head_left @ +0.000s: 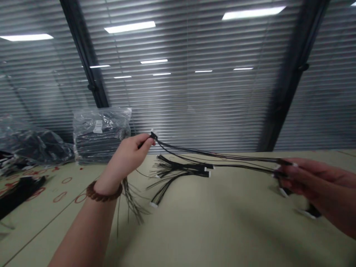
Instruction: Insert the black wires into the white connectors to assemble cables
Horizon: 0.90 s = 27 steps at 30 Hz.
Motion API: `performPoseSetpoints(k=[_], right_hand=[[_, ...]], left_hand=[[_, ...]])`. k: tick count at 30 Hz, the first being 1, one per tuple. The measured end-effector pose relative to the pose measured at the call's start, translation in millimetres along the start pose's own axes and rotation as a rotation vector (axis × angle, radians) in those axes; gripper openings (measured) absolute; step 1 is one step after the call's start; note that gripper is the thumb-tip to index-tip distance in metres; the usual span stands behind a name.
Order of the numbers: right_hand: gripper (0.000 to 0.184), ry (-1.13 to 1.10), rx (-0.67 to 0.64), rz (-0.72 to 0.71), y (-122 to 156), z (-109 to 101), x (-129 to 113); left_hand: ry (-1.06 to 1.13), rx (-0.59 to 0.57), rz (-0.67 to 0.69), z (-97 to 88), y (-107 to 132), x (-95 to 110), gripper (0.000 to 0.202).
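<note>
- A pale workbench (222,226) is strewn with black wires (180,168)
- Slatted blinds (178,85) are hung behind a plastic-wrapped pack (101,135)
- Wires are grasped by the left hand (125,154) and right hand (308,181)

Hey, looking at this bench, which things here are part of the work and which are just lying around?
Part of the work: left hand and right hand, holding a thin black wire harness; black wire bundles with white connectors.

Lying around: clear plastic bag of stacked black goods; red loops on the beige table.
</note>
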State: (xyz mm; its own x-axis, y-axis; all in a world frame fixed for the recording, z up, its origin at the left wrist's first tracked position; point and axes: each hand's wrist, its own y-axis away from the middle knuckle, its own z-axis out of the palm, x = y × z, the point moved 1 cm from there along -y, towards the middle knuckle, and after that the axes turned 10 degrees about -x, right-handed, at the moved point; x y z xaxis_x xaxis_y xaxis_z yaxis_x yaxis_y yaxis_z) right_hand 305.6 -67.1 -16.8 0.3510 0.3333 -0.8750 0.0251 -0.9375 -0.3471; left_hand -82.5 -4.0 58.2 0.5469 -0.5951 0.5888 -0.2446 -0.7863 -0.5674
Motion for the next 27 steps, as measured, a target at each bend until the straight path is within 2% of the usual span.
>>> performPoseSetpoints(k=[3, 5, 7, 9, 12, 16, 22, 27], right_hand=[[0.021, 0.106, 0.145, -0.012, -6.9, -14.1, -2.7], [0.020, 0.213, 0.179, -0.099, -10.2, -11.8, -14.3], [0.017, 0.336, 0.094, -0.267, -13.2, 2.5, -32.2], [0.017, 0.393, -0.081, -0.467, -16.5, 24.8, -51.4], [0.015, 0.394, -0.200, -0.551, -22.3, 57.1, -73.3], [0.022, 0.313, -0.224, -0.558, -25.7, 82.6, -86.3], [0.023, 0.180, -0.224, -0.493, -25.0, 95.4, -85.3], [0.022, 0.013, -0.395, -0.367, -30.3, 97.4, -80.5]], left_hand=[[-0.045, -0.091, 0.007, 0.6, 2.5, 3.0, 0.016], [-0.028, -0.114, 0.043, 9.2, 3.8, 6.4, 0.018], [0.007, -0.136, 0.092, 23.2, 6.1, 12.2, 0.017], [0.068, -0.195, 0.123, 40.9, 10.7, 20.4, 0.019], [0.179, -0.346, 0.164, 67.7, 21.1, 34.9, 0.025], [0.258, -0.397, 0.237, 88.9, 32.7, 48.3, 0.020], [0.255, -0.376, 0.252, 95.4, 34.6, 45.7, 0.018], [0.239, -0.426, 0.271, 98.6, 35.0, 46.1, 0.014]])
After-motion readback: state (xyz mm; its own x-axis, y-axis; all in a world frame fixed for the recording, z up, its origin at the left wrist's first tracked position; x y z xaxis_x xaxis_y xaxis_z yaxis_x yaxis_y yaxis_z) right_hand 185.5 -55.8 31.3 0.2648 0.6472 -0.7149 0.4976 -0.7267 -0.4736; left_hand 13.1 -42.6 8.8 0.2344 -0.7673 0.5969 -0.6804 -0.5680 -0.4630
